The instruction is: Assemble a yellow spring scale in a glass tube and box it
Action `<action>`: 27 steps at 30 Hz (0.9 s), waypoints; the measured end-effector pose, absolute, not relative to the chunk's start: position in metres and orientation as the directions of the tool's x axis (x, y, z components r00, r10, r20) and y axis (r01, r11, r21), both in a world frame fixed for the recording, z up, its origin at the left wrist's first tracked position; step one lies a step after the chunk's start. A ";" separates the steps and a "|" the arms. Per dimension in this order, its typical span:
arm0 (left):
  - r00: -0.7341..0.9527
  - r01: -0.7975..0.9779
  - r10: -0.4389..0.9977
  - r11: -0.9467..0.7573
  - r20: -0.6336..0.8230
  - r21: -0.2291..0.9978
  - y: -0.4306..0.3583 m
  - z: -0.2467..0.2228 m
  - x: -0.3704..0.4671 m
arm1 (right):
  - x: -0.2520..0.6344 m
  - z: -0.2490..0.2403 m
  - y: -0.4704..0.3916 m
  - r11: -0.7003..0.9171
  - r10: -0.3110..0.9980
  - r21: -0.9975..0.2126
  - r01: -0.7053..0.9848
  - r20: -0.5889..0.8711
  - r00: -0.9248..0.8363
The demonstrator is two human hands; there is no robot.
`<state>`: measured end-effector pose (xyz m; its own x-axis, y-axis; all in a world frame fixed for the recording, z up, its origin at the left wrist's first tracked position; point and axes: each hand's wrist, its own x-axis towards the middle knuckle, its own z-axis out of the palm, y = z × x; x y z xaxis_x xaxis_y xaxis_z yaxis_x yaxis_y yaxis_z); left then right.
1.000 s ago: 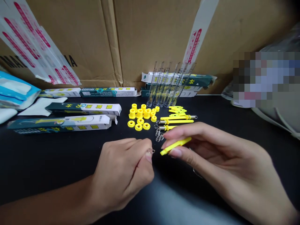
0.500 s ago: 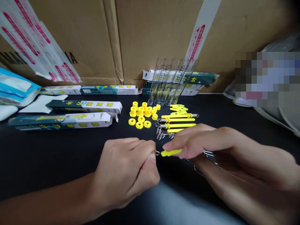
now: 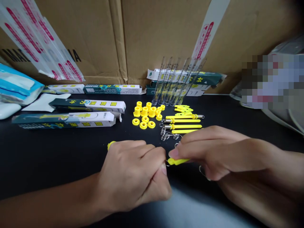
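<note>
My left hand (image 3: 137, 174) is closed, pinching a small metal wire hook (image 3: 167, 163) whose end sticks out past the thumb. A yellow plastic end (image 3: 110, 145) peeks out behind that fist; whether it joins the hook is hidden. Between thumb and fingers, my right hand (image 3: 209, 152) grips a yellow plastic strip (image 3: 178, 161), its tip against or right beside the hook. Below the right fingers shows a curved silver wire (image 3: 201, 171), mostly covered. Just beyond lie metal springs (image 3: 163, 134) and yellow rods (image 3: 186, 126), some with springs fitted.
Yellow collars and rings (image 3: 143, 111) cluster mid-table. Behind them, clear tubes (image 3: 172, 85) stand upright before printed boxes (image 3: 213, 79). More slim boxes (image 3: 64, 120) lie at left, near a blue packet (image 3: 19, 84). Flat yellow pieces (image 3: 183, 110) lie right of the collars. A cardboard box (image 3: 154, 31) walls the back.
The yellow strip in my right hand and the wire hook in my left have come together. A yellow end now shows behind my left fist. The view has shifted slightly.
</note>
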<state>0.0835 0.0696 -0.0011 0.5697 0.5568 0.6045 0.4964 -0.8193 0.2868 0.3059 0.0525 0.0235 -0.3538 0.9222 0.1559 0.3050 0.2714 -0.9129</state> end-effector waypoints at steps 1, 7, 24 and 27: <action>0.569 0.494 0.555 -0.820 0.607 0.288 0.070 -0.002 0.083 | 0.309 0.024 0.054 0.311 0.908 -0.893 0.326 0.178 -0.378; 0.566 0.490 0.554 -0.822 0.610 0.291 0.070 -0.005 0.083 | 0.307 0.029 0.050 0.405 0.878 -0.841 0.359 0.248 -0.410; 0.632 0.528 0.457 -0.845 0.626 0.082 0.069 0.011 0.085 | 0.312 0.018 0.045 0.626 0.765 -0.683 0.377 0.441 -0.470; 0.636 0.528 0.450 -0.846 0.627 0.071 0.068 0.010 0.085 | 0.314 0.016 0.046 0.646 0.749 -0.663 0.378 0.453 -0.484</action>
